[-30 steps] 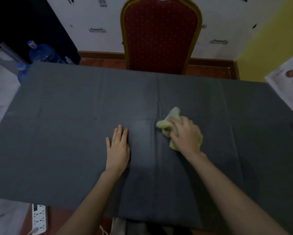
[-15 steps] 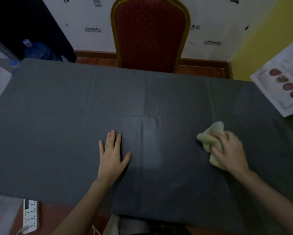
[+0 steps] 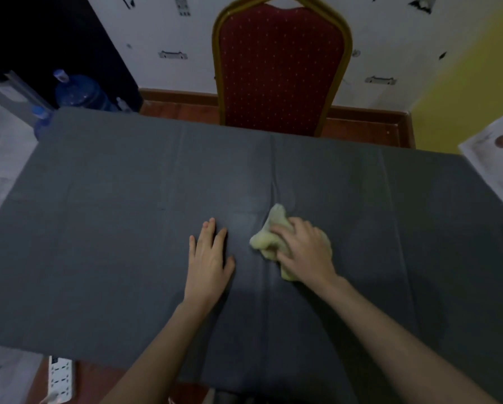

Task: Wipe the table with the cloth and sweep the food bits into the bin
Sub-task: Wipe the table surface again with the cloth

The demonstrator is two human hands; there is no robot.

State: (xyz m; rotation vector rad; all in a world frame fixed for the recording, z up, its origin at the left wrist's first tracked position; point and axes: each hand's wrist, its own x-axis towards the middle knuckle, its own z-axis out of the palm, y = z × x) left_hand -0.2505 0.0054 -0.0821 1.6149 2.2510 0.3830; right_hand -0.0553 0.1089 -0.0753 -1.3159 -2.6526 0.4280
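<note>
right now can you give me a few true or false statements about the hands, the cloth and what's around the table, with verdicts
1. The right hand presses a pale yellow cloth on the table. True.
2. The left hand grips a second cloth. False: it lies flat and empty on the grey cover.
3. A red chair stands at the table's far side. True.
4. The cloth lies left of the left hand. False: it lies to its right.
5. A bin stands on the table. False: no bin is in view.
6. A white power strip lies on the floor at lower left. True.

A single head-worn camera looks steeply down and forward over the table (image 3: pixel 98 228) toward the chair (image 3: pixel 279 68).
</note>
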